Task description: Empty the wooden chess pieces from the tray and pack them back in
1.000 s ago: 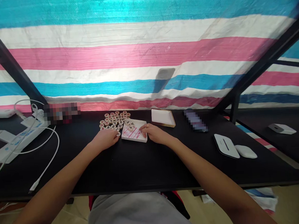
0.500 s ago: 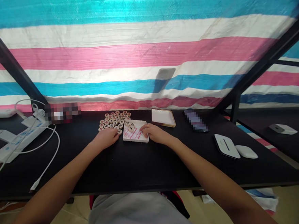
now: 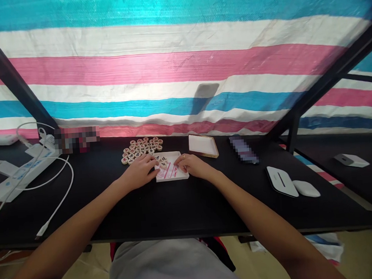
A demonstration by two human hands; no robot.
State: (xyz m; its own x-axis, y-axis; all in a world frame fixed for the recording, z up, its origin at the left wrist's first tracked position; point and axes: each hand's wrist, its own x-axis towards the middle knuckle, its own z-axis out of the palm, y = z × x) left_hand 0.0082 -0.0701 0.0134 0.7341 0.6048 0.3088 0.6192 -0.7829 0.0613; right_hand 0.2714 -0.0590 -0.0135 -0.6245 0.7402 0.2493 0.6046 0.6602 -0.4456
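Note:
Wooden Chinese chess pieces (image 3: 142,147), round with red or black characters, lie in rows on the black table. A shallow white box (image 3: 172,178) with pink lines drawn inside stands to their right, and a few pieces with black characters (image 3: 164,163) lie in it. My left hand (image 3: 139,171) reaches over the box's left rim with curled fingers; whatever they hold is hidden. With fingers inside the right rim, my right hand (image 3: 196,166) grips the box by its right side.
Behind my right hand lies a box lid (image 3: 203,146), white inside. Further right are a phone (image 3: 243,150), a white flat device (image 3: 282,181) and a rounded white case (image 3: 306,188). At left a power strip (image 3: 19,176) trails white cables. A striped sheet (image 3: 168,66) hangs behind.
My left hand has moved from a piece beside the box to over its left rim. The box has shifted slightly right and towards me. My right hand stays at its right side.

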